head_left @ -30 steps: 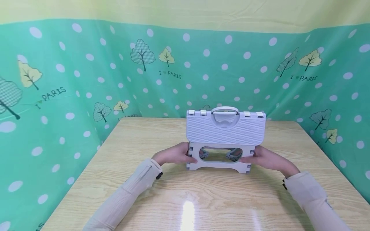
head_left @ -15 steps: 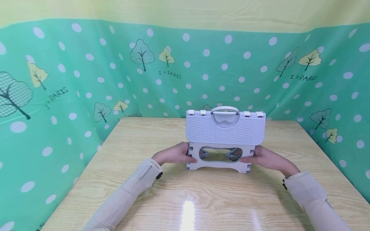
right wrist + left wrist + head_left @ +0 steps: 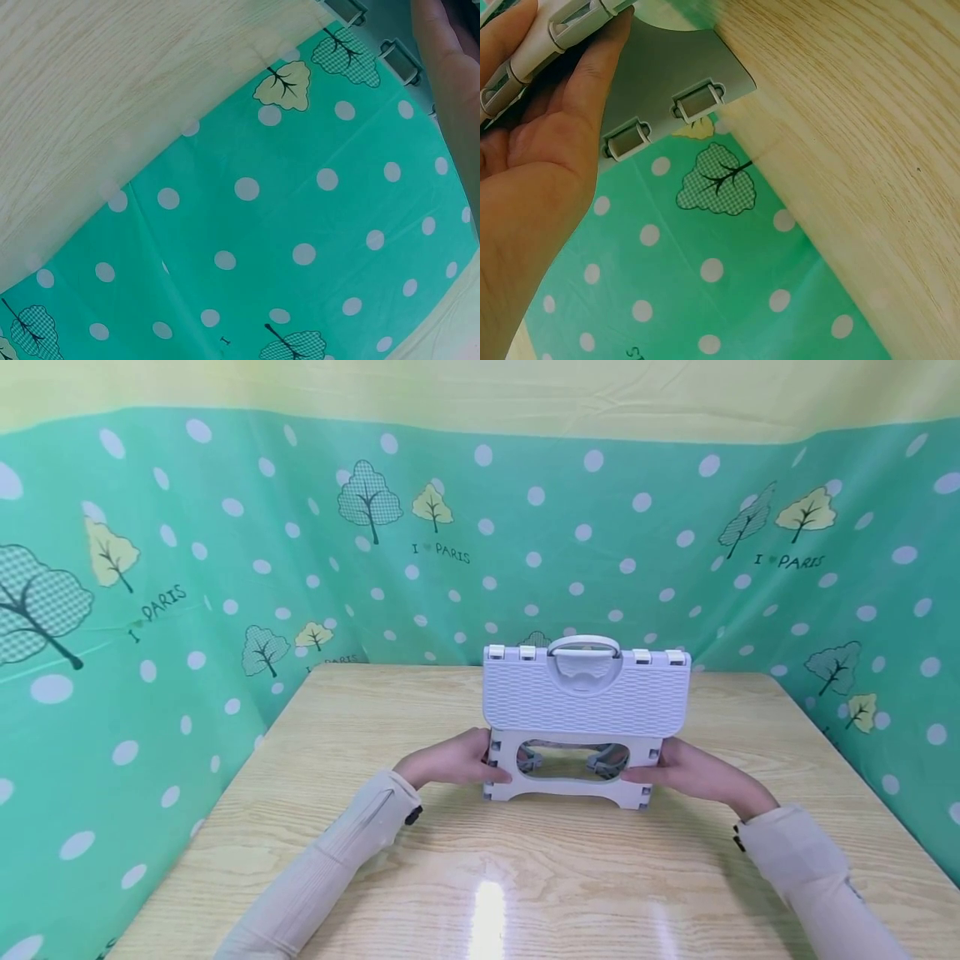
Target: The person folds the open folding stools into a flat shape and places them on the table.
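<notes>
A pale folding step stool [image 3: 585,714] stands on the table, its textured top panel tilted toward me with the carry handle [image 3: 583,647] along the upper edge. My left hand [image 3: 459,760] grips the stool's left side, thumb on the front leg panel. On the opposite side my right hand [image 3: 690,770] holds the leg panel the same way, thumb near the oval cutout. The fingers of both hands are partly hidden behind the panel. In the left wrist view, a grey panel [image 3: 682,64] with hinge tabs shows beyond the hand. Only a sliver of the stool [image 3: 394,30] appears in the right wrist view.
The stool rests on a wood-grain table [image 3: 420,877], whose far edge lies just behind it. A green curtain [image 3: 300,527] with white dots and printed trees hangs at the back and both sides.
The left part of the curtain has shifted to the right, mostly in the first half second. Both hands and the stool look the same.
</notes>
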{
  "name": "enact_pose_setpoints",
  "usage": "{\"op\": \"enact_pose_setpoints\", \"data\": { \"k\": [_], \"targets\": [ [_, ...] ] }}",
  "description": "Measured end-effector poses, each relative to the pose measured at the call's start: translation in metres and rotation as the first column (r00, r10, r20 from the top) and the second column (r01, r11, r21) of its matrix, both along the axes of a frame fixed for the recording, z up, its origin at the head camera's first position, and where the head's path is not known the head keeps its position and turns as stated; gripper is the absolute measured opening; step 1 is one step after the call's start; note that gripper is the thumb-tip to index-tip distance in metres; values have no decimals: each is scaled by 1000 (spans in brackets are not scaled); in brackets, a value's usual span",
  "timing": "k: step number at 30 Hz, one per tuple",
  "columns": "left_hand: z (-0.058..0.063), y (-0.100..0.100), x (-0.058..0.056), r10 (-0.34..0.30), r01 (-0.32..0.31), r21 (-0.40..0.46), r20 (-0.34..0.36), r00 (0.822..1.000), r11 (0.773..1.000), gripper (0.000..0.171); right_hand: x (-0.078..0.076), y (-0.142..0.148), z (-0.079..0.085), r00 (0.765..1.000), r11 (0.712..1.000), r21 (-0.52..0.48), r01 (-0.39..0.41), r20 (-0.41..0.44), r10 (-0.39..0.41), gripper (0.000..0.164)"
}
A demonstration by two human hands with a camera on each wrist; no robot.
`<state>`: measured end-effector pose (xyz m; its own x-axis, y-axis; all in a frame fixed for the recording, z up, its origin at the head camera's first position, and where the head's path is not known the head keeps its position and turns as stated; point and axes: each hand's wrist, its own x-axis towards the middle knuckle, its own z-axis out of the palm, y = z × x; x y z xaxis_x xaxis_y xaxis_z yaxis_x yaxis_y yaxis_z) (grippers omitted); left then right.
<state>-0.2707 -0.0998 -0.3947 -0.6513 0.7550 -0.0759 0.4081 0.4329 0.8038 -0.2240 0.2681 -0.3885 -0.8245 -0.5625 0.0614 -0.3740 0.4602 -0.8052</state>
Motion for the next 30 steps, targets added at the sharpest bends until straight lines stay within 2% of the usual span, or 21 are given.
{"op": "enact_pose_setpoints", "data": {
  "k": [30],
  "targets": [
    [2, 1, 1, 7, -7, -5, 21, 1000, 1000, 64, 2, -2, 2, 1000, 1000, -14, 3, 24, -3, 83]
  ]
}}
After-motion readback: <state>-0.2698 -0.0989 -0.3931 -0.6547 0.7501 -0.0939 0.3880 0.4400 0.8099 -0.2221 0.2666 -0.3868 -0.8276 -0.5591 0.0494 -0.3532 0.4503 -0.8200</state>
